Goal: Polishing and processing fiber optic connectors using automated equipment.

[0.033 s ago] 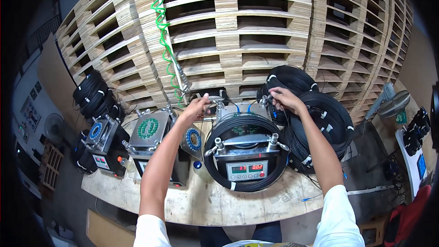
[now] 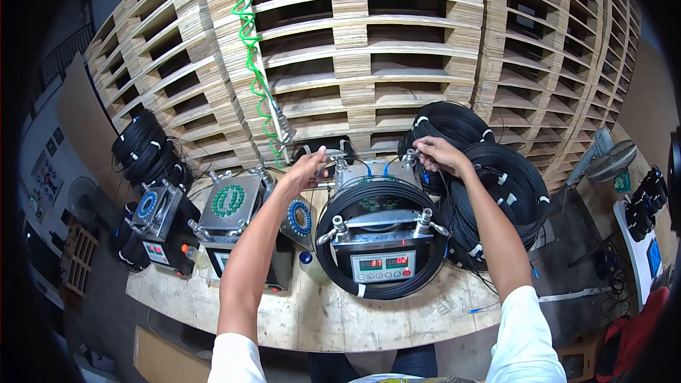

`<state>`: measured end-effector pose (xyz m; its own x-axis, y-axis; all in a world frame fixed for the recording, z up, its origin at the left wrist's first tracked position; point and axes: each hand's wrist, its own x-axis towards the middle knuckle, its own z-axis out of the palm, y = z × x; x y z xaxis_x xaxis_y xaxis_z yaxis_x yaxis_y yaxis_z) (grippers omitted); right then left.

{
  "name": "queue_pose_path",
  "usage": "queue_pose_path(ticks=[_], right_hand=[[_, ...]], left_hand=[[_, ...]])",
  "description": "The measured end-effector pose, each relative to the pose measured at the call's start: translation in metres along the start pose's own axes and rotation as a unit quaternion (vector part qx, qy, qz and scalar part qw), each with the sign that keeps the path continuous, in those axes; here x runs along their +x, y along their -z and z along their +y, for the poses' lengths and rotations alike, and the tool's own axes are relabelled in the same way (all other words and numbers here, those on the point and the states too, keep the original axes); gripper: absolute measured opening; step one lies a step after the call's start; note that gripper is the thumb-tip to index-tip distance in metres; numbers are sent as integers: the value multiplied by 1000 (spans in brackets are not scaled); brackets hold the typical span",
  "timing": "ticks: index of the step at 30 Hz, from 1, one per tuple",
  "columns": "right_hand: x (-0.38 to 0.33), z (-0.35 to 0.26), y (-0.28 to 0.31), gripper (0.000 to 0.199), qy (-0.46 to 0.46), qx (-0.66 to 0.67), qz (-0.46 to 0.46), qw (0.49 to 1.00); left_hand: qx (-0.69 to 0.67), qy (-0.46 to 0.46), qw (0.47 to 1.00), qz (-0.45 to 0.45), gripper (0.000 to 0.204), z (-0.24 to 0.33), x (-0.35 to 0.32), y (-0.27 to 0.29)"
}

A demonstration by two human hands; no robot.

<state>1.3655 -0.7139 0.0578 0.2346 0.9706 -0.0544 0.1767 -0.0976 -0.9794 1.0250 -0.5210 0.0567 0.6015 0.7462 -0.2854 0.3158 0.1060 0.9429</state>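
A polishing machine [image 2: 384, 267] with a lit front panel stands before me, a metal clamp post at each corner. At its far left corner, my left hand [image 2: 307, 171] is curled around the metal clamp handle, which the fingers partly hide. My right hand [image 2: 441, 157] pinches the clamp lever [image 2: 412, 154] at the far right corner. A coil of black cable [image 2: 333, 276] hangs around the machine's front and rests on the near clamp posts [image 2: 423, 220]. Two blue-ended connectors [image 2: 386, 169] show on the top plate between my hands.
Two similar machines stand to the left, one with a green-ringed plate [image 2: 228, 201]. A blue-ringed disc [image 2: 299, 218] and a small jar [image 2: 308, 261] sit beside my machine. Large black cable coils [image 2: 507, 191] lie right. Stacked pallets [image 2: 355, 50] and a green air hose [image 2: 248, 35] are behind.
Both hands stay at the far corner clamps with almost no movement. The lit figures on the machine's panel look slightly different.
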Motion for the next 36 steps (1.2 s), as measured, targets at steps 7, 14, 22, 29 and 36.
queue_pose_path(ticks=[7, 14, 22, 29, 36], right_hand=[[33, 24, 21, 25, -63, 134, -86, 985], [35, 19, 22, 24, -55, 98, -120, 986], [5, 19, 4, 36, -19, -10, 0, 1000], [-105, -18, -45, 87, -24, 157, 99, 982], [-112, 4, -66, 63, 51, 0, 136, 989]], left_hand=[[-226, -34, 969, -94, 30, -27, 36, -4], [-301, -130, 942, -67, 23, -47, 47, -10], [-274, -55, 960, -2, 61, -42, -6, -17], [-144, -60, 986, -52, 103, -25, -97, -19], [23, -123, 992, 6, 81, -10, -99, -69]])
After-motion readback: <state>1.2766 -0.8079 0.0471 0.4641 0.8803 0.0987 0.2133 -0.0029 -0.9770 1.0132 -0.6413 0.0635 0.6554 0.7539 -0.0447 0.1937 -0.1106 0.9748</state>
